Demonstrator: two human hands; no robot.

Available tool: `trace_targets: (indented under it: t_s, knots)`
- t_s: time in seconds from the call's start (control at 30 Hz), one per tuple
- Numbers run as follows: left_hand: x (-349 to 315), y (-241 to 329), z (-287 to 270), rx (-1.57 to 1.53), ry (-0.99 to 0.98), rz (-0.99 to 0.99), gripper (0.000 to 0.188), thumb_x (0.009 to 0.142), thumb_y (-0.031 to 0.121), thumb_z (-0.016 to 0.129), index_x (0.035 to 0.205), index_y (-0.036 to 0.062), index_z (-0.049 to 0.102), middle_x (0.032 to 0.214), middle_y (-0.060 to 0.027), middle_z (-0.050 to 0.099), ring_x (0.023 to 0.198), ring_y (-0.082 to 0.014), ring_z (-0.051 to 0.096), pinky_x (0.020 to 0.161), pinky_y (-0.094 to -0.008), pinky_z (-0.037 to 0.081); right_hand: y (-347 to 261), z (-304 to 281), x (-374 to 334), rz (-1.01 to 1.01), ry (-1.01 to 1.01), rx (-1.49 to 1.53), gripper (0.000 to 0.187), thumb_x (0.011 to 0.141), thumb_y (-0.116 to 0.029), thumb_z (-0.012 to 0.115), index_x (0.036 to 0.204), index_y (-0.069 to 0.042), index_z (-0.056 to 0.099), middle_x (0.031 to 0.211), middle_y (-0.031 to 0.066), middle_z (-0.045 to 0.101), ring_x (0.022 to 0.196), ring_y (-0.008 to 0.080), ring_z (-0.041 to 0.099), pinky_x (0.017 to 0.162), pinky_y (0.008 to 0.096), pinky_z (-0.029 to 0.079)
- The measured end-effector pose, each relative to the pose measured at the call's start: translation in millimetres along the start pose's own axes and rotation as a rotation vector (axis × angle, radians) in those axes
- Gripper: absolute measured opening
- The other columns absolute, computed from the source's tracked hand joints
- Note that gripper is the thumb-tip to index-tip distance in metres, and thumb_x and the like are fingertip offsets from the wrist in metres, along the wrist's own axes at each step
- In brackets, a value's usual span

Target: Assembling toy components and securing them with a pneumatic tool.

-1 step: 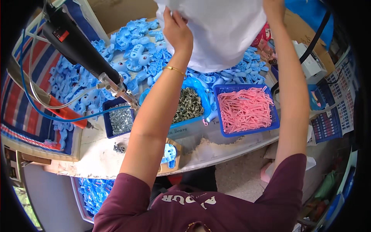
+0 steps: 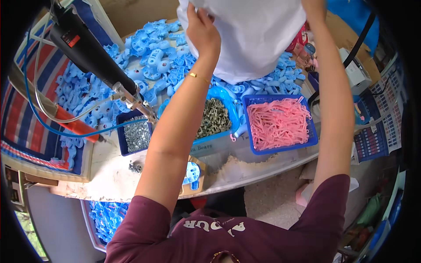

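Observation:
A large white bag hangs bulging over the back of the table, its top cut off by the picture's upper edge. At its left side, my left hand grips it with bent fingers. My right hand is at the bag's upper right edge, slightly blurred, its fingertips hidden. Under and around the bag lies a wide heap of light blue plastic toy parts. Between my arms stand a blue-rimmed tray of small dark metal pieces and a blue basket of pink plastic strips.
A black power screwdriver hangs at the left, near an orange-red tool with hoses. A small dark blue bin holds silvery screws. A fixture with a blue part sits at the table's front edge. Below is a crate of blue parts.
The white bag has shifted slightly to the right and a little lower. My right hand and forearm have moved slightly right; my left hand has barely moved.

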State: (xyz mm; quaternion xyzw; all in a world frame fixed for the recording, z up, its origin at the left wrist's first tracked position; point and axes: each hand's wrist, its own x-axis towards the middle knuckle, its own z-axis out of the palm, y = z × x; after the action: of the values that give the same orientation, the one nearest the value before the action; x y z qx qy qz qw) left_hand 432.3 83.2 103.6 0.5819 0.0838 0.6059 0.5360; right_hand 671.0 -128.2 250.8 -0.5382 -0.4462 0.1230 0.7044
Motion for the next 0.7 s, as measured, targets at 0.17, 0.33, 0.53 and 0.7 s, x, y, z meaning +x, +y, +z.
trace_targets:
  t_s: [0.17,0.33,0.53,0.7]
  knots:
    - [-5.7,-31.8,3.0,0.214,-0.065,0.059,0.044,0.095,0.021,0.051,0.129,-0.0069,0.045,0.112,-0.0264,0.062,0.106,-0.0357,0.060,0.091,-0.0378,0.046,30.4,38.1,-8.4,-0.209,0.672,-1.025,0.072,0.091,-0.053,0.050,0.112,0.015,0.057,0.108,0.0347,0.060,0.108,0.0413,0.058,0.093,0.0436,0.043]
    - [-47.8,-59.1,-27.0,0.370,-0.205,0.282,0.080,0.088,0.037,0.062,0.147,0.0016,0.020,0.141,-0.0307,0.035,0.134,-0.0405,0.033,0.109,-0.0460,0.028,10.6,91.4,-58.8,0.055,0.438,-0.360,0.065,0.089,-0.043,0.060,0.119,0.014,0.052,0.115,0.0260,0.061,0.107,0.0342,0.059,0.094,0.0404,0.044]
    - [-58.5,-54.4,-40.8,0.534,-0.371,-0.104,0.084,0.086,0.048,0.062,0.150,0.0112,0.022,0.150,-0.0364,0.013,0.137,-0.0577,0.006,0.112,-0.0559,0.015,105.5,107.5,-102.3,0.285,0.237,-0.241,0.047,0.087,-0.032,0.067,0.119,0.001,0.060,0.111,0.0095,0.066,0.090,0.0215,0.064,0.081,0.0350,0.049]
    - [-72.4,-43.6,-39.6,0.445,-0.460,-0.007,0.074,0.089,0.039,0.060,0.147,0.0079,0.028,0.149,-0.0355,0.018,0.138,-0.0539,0.012,0.112,-0.0528,0.019,136.2,35.2,-39.8,0.061,0.502,-0.391,0.049,0.088,-0.035,0.066,0.122,0.001,0.059,0.113,0.0095,0.066,0.098,0.0205,0.062,0.085,0.0303,0.047]
